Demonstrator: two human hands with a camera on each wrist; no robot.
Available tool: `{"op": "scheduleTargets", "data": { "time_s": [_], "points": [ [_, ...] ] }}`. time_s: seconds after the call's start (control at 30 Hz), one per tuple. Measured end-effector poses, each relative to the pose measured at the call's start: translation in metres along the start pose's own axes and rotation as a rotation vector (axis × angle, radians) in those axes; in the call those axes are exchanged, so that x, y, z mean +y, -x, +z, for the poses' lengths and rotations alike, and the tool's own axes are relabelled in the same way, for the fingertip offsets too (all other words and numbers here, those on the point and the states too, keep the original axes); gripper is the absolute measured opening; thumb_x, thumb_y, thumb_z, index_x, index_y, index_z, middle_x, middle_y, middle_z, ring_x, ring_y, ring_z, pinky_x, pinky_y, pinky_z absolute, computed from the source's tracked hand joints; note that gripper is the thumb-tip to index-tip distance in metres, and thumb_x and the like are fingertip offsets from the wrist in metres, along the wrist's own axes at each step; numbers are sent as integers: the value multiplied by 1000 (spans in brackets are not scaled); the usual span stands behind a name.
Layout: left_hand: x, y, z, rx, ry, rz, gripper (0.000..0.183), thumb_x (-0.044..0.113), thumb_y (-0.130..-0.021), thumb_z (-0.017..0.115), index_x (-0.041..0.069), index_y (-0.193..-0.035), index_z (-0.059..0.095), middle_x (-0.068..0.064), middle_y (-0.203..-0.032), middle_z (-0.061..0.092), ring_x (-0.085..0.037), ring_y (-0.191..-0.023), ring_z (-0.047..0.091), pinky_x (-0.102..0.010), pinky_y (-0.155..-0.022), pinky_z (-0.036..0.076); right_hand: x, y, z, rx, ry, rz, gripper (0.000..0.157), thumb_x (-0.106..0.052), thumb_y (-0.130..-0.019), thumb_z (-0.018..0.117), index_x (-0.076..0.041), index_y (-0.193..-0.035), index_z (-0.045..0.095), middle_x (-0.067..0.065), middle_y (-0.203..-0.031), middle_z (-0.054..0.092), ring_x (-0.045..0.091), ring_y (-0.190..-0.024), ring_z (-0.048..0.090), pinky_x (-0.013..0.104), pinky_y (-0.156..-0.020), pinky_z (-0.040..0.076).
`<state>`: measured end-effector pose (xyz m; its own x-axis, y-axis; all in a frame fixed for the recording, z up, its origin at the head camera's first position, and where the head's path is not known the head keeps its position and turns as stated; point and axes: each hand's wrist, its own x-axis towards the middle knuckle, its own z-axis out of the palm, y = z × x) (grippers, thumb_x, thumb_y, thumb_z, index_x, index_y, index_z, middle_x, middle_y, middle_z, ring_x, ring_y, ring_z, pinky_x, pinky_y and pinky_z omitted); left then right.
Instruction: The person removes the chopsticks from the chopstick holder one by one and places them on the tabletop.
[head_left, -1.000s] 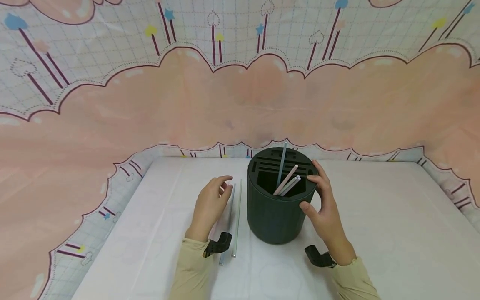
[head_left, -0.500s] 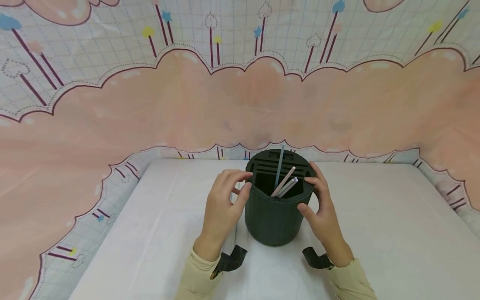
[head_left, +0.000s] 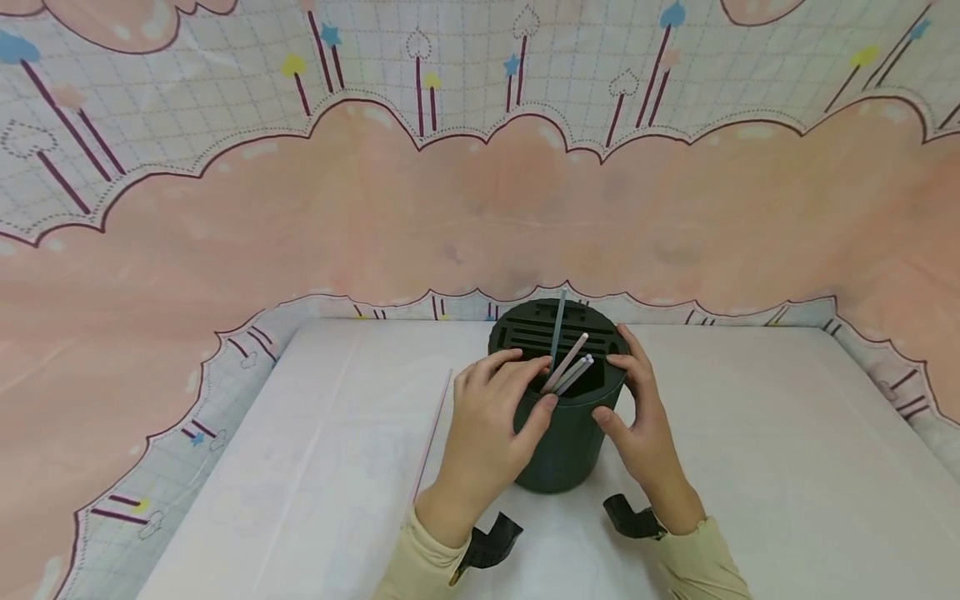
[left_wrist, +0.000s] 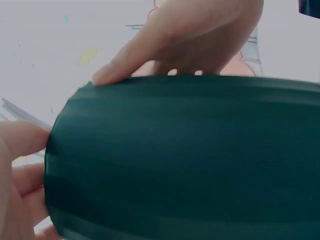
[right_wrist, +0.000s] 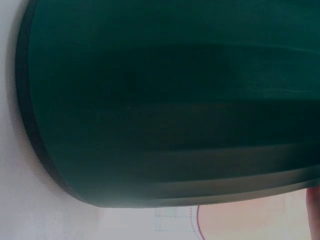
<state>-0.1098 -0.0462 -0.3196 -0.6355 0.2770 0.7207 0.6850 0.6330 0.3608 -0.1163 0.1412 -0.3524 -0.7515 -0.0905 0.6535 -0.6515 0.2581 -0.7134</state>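
Observation:
A dark green round utensil holder (head_left: 557, 454) with a slotted top stands upright on the table. A light blue stick (head_left: 558, 325), a pink stick (head_left: 567, 360) and pale sticks (head_left: 577, 373), all slim like straws, lean in its front opening. Reaching over the rim, my left hand (head_left: 487, 417) has its fingertips close to these sticks, with thumb and index finger apart. Its fingers (left_wrist: 25, 135) meet the rim edge in the left wrist view. My right hand (head_left: 651, 442) grips the holder's right side. The green wall (right_wrist: 150, 100) fills most of the right wrist view.
A thin pink stick (head_left: 433, 433) lies on the white table (head_left: 315, 467) left of my left hand. A printed peach and white cloth backdrop (head_left: 480, 217) rises behind the table.
My left hand has moved right, from beside the sticks on the table to the holder's opening. It now covers part of the rim. My right hand stays at the holder's side.

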Motion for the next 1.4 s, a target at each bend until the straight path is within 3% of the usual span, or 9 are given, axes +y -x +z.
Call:
{"op": "scheduleTargets", "data": {
  "time_s": [0.2,0.43,0.9,1.23,1.4],
  "points": [
    [4,1,2,-16,-56,21,24,29,-92,48,16,-107,62,7,-98,62,-17,-115,43,-44,-94,26,-1,-1,0,1,-7,-6,60,-40,-85,57,4,-122,39,14,-145,18,27,-131,21,24,-101,22],
    [5,2,2,4,-28,9,19,25,-92,50,15,-95,66,7,-89,63,-15,-110,46,-44,-93,26,-1,1,0,-2,-4,-5,60,-39,-85,58,5,-121,39,15,-145,18,27,-131,20,22,-101,23],
    [2,3,3,86,112,-62,18,26,-90,54,13,-94,66,5,-92,64,-12,-103,50,-41,-94,29,-2,2,-1,-4,1,-10,59,-39,-85,57,4,-121,39,15,-145,18,28,-131,19,22,-101,23],
    [1,2,-7,152,239,-81,12,21,-87,59,14,-95,64,6,-93,62,-10,-93,55,-33,-89,38,-1,4,0,6,13,-23,61,-40,-84,58,5,-121,39,15,-144,19,28,-130,21,21,-101,23],
    [1,1,-13,151,262,-105,13,17,-84,62,13,-96,64,6,-94,63,-10,-93,55,-32,-84,42,-2,2,1,6,-4,-28,61,-39,-84,58,5,-121,39,15,-145,19,28,-130,22,22,-101,22]
  ]
}}
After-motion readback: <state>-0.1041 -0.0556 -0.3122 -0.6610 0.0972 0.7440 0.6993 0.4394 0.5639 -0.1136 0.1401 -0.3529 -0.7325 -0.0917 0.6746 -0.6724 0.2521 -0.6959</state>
